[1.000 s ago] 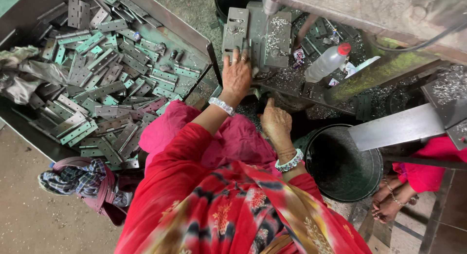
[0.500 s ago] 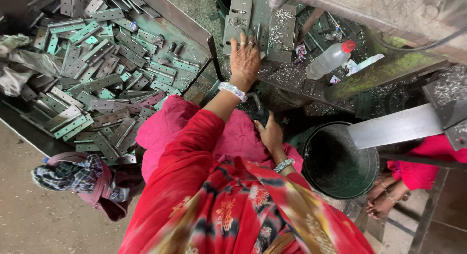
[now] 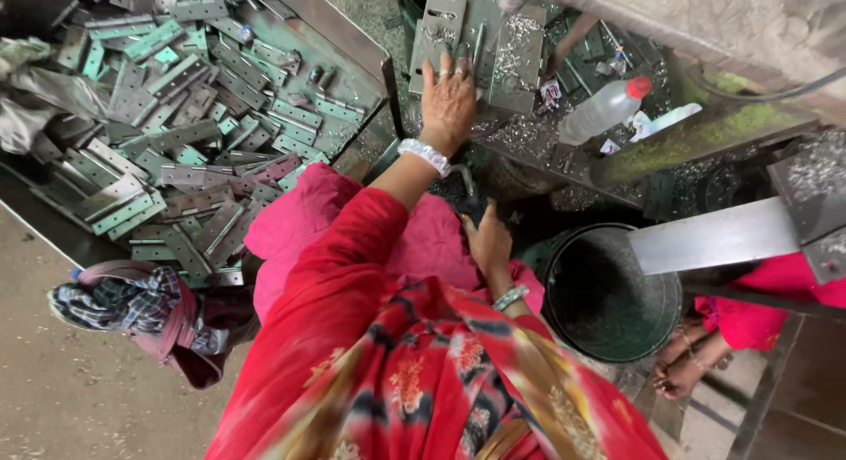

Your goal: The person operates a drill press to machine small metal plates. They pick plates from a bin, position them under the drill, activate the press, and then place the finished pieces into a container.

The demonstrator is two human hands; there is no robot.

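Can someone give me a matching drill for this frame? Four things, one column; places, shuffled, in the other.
Things:
1. left hand
2. right hand
3. plastic bottle
4. dark bucket

Places:
A. lying on the bench among metal shavings
B. on the floor, lower right
C. flat on the metal plate at the top
D. low over the pink lap, below the bench edge

Pairs: 1-C, 2-D, 3-A, 4-B

The right hand's [image 3: 487, 240] fingertips are hidden behind the pink cloth [image 3: 423, 240].
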